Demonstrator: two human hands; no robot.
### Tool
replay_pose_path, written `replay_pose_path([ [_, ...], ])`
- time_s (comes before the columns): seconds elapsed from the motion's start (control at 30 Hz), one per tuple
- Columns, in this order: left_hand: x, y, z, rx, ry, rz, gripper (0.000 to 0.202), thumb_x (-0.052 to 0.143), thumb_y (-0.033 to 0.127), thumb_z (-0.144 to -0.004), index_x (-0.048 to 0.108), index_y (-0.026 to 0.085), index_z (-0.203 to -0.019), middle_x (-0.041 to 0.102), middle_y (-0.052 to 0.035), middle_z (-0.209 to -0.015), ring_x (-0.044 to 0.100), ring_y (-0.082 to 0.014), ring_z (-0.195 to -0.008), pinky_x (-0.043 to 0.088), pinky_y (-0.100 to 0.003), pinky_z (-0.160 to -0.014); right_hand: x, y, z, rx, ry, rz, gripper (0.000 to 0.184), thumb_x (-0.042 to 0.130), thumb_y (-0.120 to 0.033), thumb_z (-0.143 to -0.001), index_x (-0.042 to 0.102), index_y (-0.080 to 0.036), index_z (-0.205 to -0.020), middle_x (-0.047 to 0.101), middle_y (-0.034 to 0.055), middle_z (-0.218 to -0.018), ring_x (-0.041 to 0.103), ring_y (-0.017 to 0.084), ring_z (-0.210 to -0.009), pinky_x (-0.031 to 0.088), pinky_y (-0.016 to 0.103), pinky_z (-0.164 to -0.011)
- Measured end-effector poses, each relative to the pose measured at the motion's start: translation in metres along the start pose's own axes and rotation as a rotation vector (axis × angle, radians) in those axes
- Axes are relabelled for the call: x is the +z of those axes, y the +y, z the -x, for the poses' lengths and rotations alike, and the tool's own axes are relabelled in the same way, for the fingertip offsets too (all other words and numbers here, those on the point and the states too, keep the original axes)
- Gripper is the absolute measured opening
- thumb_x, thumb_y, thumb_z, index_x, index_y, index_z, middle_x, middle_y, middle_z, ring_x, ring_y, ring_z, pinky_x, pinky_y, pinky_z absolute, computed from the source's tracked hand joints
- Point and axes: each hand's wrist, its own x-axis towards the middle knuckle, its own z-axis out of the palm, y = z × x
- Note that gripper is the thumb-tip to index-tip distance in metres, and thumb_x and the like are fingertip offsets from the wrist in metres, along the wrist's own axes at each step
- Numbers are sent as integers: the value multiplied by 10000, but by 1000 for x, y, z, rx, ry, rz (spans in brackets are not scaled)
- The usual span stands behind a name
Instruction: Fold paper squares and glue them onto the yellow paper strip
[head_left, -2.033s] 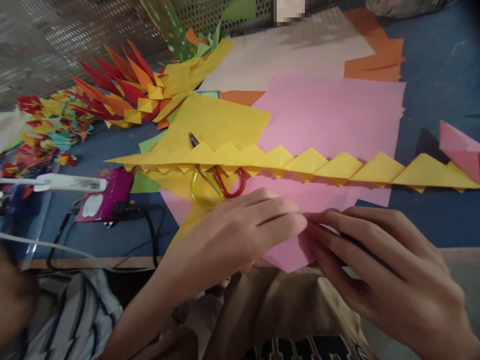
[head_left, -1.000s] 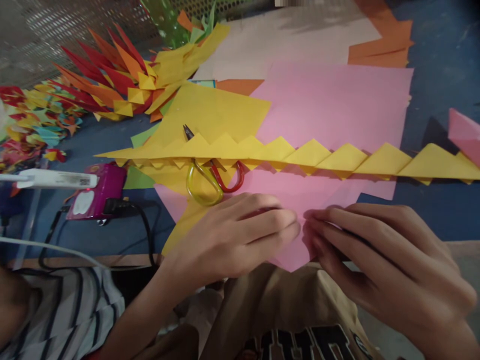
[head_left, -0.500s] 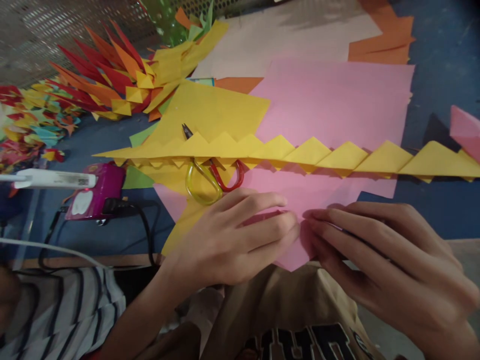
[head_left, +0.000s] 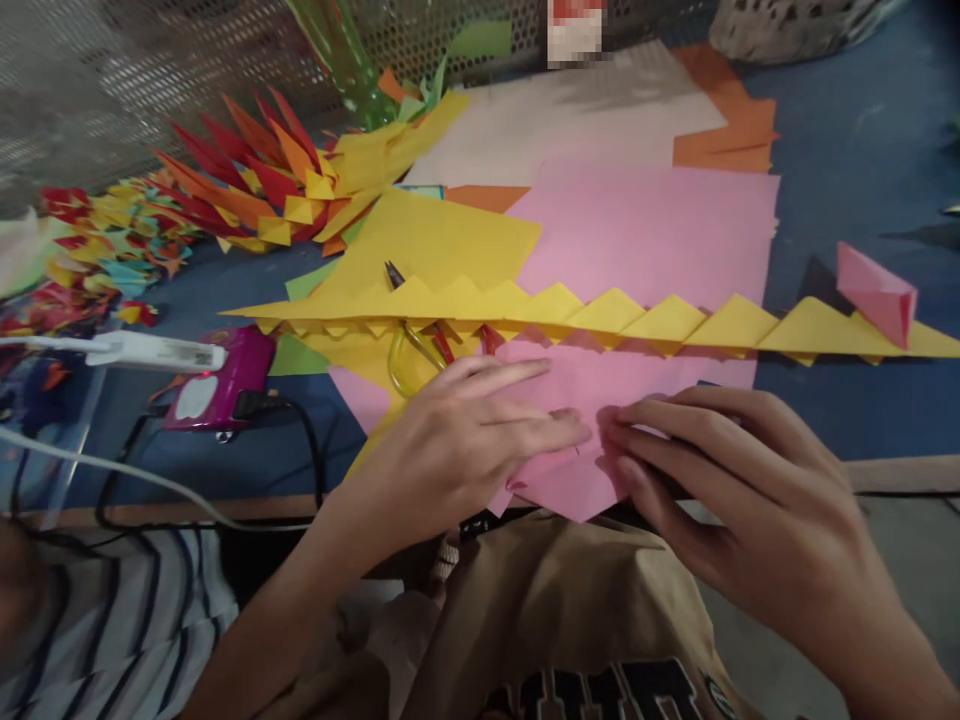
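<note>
My left hand point(head_left: 465, 440) and my right hand point(head_left: 735, 490) meet fingertip to fingertip on a small pink paper point(head_left: 570, 480) at the table's near edge. Its corner hangs over the edge. The fingers of both hands lie on top of it and the thumbs reach under it, so each hand pinches the paper. My left index finger points towards the scissors point(head_left: 409, 355), whose yellow and red handles poke out from under a long yellow zigzag strip of folded paper point(head_left: 637, 320).
Large pink point(head_left: 652, 240), yellow point(head_left: 435, 240), beige point(head_left: 562, 120) and orange point(head_left: 720, 140) sheets cover the blue table. A spiky red, orange and yellow paper model point(head_left: 277, 180) lies back left, a folded pink piece point(head_left: 877, 290) right. A magenta glue gun point(head_left: 225, 375) with black cable sits left. Another person's striped sleeve point(head_left: 112, 620) shows lower left.
Both hands have stayed on the pink paper's fold. My left index finger has spread out towards the scissors. The view has shifted a little, showing more of the folded pink piece.
</note>
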Motion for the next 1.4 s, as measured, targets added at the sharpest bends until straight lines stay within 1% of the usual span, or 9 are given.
replay_pose_path([
  [0.1,-2,11,3,-93,140,97,373,535,131,-1097,657,260,-1424,718,-44,-1464,585,-218,-1477,467,-463,-1240,2,-3,1,-14,53,5,369,834,-164,-875,740,-212,-1229,751,28,-1290,662,272,-1129,578,465,-972],
  [0.2,2,36,7,-106,439,144,257,579,158,-1087,683,207,-1317,797,-49,-1238,714,-185,-1224,563,-373,-1099,5,-11,2,20,109,52,374,833,-149,-867,733,-207,-1223,749,46,-1301,660,285,-1130,573,483,-992],
  [0.23,5,46,9,-69,452,68,224,638,198,-1069,695,199,-1285,808,-41,-1149,725,-183,-1115,577,-356,-1031,7,-14,2,38,118,64,404,825,-144,-870,723,-206,-1256,744,52,-1319,656,290,-1140,569,491,-1002],
  [0.33,21,65,12,-17,334,-290,238,730,304,-1034,733,195,-1245,805,-27,-1115,697,-192,-1001,547,-350,-940,10,-24,3,81,160,78,451,798,-108,-871,704,-192,-1304,737,70,-1335,640,303,-1161,560,501,-1011],
  [0.43,35,69,12,-65,285,-390,326,648,405,-1083,712,162,-1291,776,-70,-1217,691,-227,-1102,547,-380,-939,11,-29,2,90,182,60,431,767,-82,-875,698,-168,-1292,734,94,-1319,632,311,-1151,557,504,-1002],
  [0.7,31,53,11,-97,266,-313,274,640,391,-1079,700,135,-1155,762,-99,-1179,712,-257,-1178,575,-407,-1009,4,-8,-3,-128,2,-68,326,650,-112,-941,695,-177,-1257,731,94,-1347,650,274,-1243,576,467,-994],
  [0.83,30,53,15,-69,273,-349,99,647,246,-1066,712,173,-1080,787,-45,-1099,730,-217,-1125,545,-382,-972,1,0,-4,-171,-41,-94,400,661,-145,-948,699,-202,-1343,742,90,-1332,675,251,-1151,596,459,-958],
  [1.2,27,50,12,-112,246,-127,226,685,390,-1050,668,167,-1077,759,-41,-1067,696,-216,-1048,581,-376,-950,1,3,-5,-231,-11,-142,384,695,-63,-914,703,-132,-1292,720,93,-1333,632,228,-1171,596,394,-1009],
  [1.4,24,50,13,-119,195,-133,142,671,329,-1061,684,190,-1085,763,-24,-1112,677,-213,-1090,563,-383,-994,2,3,-4,-222,-20,-141,389,702,-74,-901,710,-131,-1286,719,96,-1354,641,248,-1208,608,418,-1022],
])
